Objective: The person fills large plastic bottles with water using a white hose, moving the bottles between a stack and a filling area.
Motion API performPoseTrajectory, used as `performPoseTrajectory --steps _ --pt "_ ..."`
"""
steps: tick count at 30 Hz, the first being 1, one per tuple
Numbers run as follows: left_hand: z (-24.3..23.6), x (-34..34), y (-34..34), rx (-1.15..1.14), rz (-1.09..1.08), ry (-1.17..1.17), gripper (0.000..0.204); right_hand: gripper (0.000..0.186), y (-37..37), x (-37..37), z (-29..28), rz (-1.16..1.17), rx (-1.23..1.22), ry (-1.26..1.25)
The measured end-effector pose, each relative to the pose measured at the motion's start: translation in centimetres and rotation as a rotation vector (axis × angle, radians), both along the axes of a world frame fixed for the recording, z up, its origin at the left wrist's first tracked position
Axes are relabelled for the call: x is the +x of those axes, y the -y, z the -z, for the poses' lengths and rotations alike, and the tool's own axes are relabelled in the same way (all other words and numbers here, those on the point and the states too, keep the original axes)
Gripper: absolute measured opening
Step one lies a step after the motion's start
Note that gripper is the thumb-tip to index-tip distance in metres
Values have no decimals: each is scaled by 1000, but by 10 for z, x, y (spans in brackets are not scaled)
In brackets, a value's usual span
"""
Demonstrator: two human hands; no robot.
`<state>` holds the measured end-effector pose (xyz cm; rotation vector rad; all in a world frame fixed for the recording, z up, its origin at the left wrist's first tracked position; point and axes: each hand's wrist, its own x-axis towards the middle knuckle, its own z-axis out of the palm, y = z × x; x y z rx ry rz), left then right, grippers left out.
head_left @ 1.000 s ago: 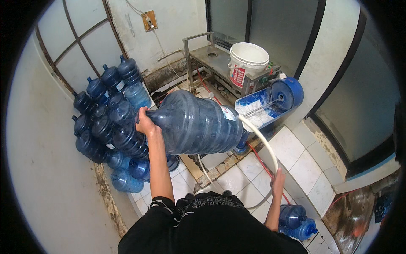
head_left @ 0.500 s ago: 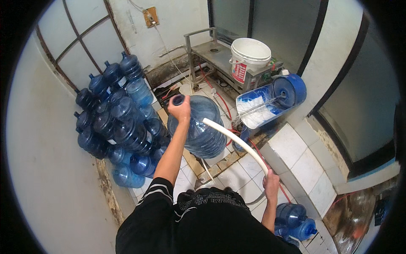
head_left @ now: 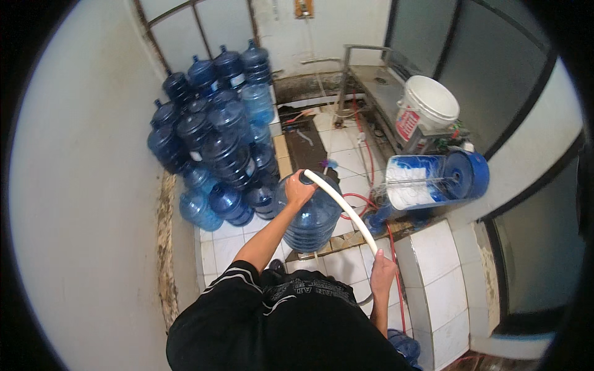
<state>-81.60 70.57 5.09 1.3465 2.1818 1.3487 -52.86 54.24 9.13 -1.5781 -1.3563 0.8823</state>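
A large, translucent blue water jug (head_left: 312, 219), ringed with ribs around its body and narrowing to a short neck with a dark round mouth, stands roughly upright on the tiled floor (head_left: 349, 270) in front of a person in a black top with white-striped sleeves (head_left: 291, 331). The left hand (head_left: 301, 190) is closed around the jug's neck, while the right hand (head_left: 383, 272) is wrapped around a cream-coloured hose (head_left: 341, 203) that arcs across to the jug. The hose's end meets the mouth, though whether it reaches inside cannot be told. To the left of the jug rise stacked blue jugs (head_left: 226, 154); to its right sits a blue trough (head_left: 416, 179), with a white bucket (head_left: 433, 102) on a metal bench (head_left: 370, 79) beyond. A second earlier, the jug was tipped on its side, its neck pointing left; half a second ago it had been righted, with the hose's end over its shoulder, apart from the mouth. The camera's view has also swung, shifting the room rightward in the picture.
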Motion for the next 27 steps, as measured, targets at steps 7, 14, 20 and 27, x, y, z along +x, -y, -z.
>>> performPoseTrajectory --steps 7,14,20,27 --pt "20 -33 45 -109 -355 135 52 53 -13 -21 9 -196 -32 65" --pt "49 -89 82 -102 -637 118 64 57 -34 6 50 -149 -99 69" --pt "40 -154 115 -111 -871 113 65 62 -47 54 100 -7 -116 187" --pt "0 -257 134 3 -1003 -22 62 63 -43 89 146 164 -227 326"
